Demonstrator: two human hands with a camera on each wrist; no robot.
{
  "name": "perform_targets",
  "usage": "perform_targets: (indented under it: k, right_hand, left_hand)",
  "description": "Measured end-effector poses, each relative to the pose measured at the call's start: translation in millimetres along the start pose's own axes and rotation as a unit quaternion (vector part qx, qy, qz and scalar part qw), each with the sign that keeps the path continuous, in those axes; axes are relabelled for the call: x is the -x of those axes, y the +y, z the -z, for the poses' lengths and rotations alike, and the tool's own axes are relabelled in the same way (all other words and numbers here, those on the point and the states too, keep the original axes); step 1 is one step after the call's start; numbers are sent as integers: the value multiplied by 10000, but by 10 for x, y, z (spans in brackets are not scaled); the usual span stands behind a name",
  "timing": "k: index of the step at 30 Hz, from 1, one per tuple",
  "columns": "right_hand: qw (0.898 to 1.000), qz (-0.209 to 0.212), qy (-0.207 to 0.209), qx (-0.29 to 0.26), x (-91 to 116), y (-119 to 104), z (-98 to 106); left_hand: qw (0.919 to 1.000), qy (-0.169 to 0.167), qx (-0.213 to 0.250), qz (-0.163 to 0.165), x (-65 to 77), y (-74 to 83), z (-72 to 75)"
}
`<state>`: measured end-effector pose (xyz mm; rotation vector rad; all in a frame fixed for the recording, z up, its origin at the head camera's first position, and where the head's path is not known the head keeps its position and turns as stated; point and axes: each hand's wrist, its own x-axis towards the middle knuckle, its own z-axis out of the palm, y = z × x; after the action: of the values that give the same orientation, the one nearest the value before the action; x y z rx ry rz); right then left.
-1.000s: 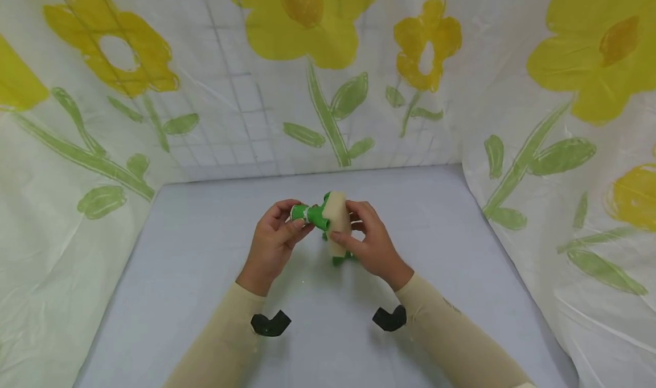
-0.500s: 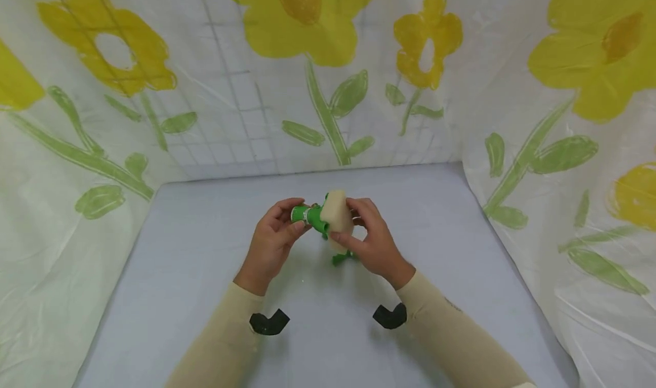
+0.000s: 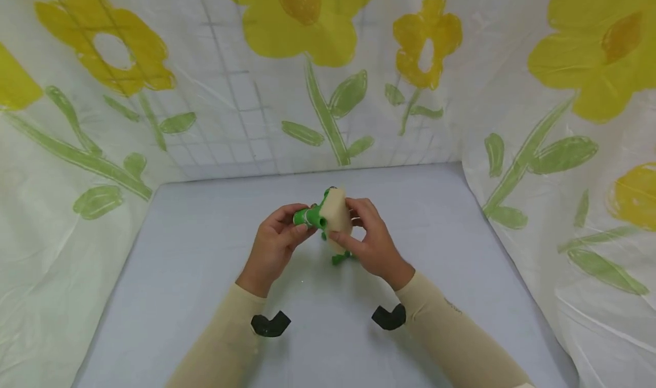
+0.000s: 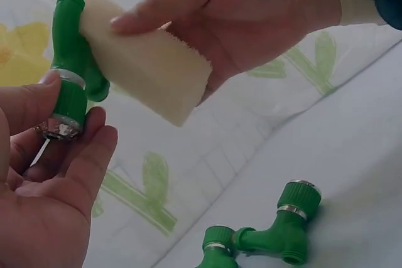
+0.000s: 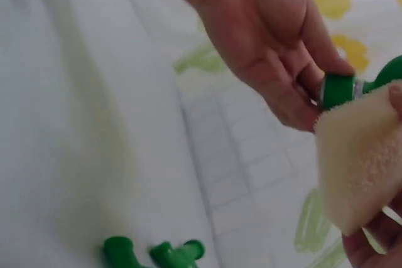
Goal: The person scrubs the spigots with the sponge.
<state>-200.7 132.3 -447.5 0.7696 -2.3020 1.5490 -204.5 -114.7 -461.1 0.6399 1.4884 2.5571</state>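
My left hand (image 3: 271, 245) pinches the ribbed end of a green plastic tap (image 4: 70, 51) with a silver ring, thumb on one side and fingers on the other. In my right hand (image 3: 376, 248) is a cream-coloured sponge (image 3: 336, 212), gripped between thumb and fingers. The sponge lies against the tap's far end in the left wrist view. Both things are held up above the table. Part of the tap is hidden by my left fingers, and in the right wrist view the sponge covers some of it.
Other green taps (image 4: 286, 233) with silver rings lie on the pale table (image 3: 205, 319) below and behind the hands. A white sheet (image 3: 200, 120) printed with yellow flowers hangs at the back and both sides.
The green tap has turned and shifted slightly right as my left hand moved a little toward the sponge. The sponge has shifted only slightly, and both grips stay the same.
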Motion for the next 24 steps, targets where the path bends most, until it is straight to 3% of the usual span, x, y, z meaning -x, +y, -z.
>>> perform_targets:
  k: [2,6,9,14,17,21,24]
  right_hand:
    - [9999,114,71,50,-23,-8,8]
    - [9976,-242,619,176,-80,69,33]
    - [9971,-425,626,91,-65,90,8]
    - [9998,208,19,-63,-16,-1,-72]
    - [9991,389,153,39,-47,-6,-70]
    - [9976,-75,661,199,-96,69,-53]
    - [9969,-216,722,225,-90,83,-47]
  left_hand:
    - [10000,-39,50,5,1,2,1]
    - [9998,-135,111,55,8,12,-22]
    - [9998,-69,124,115,17,8,-31]
    - [9996,137,223,78,21,1,-12]
    - [9995,73,310,67,22,11,-13]
    - [9994,-105,307,138,32,-2,-17]
    - [9994,-120,287,131,15,-13,-22]
